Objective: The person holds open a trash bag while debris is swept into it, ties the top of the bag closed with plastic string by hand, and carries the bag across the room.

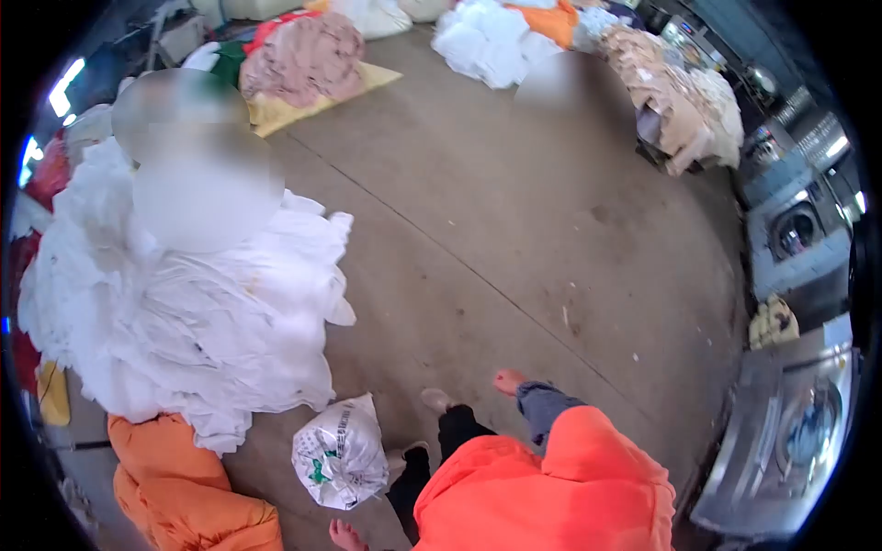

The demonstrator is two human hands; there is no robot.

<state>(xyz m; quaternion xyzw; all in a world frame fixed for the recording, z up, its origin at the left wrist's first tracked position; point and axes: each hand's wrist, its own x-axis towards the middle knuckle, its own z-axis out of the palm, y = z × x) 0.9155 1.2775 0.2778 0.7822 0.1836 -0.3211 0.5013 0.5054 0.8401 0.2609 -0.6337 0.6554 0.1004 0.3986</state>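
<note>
My left hand hangs at the bottom edge, partly cut off, with its fingers loosely apart and nothing in them. Just above it, on the floor, stands a full white plastic sack with green and dark printing, and the hand does not touch it. My right hand reaches out from a grey cuff over the bare floor. It is small and blurred, so its finger positions are unclear; no object shows in it. My orange top hides part of the floor below.
A large heap of white linen lies left, with an orange quilted bundle below it. Pinkish cloth and more white linen are piled at the back. A beige-laden cart and washing machines line the right.
</note>
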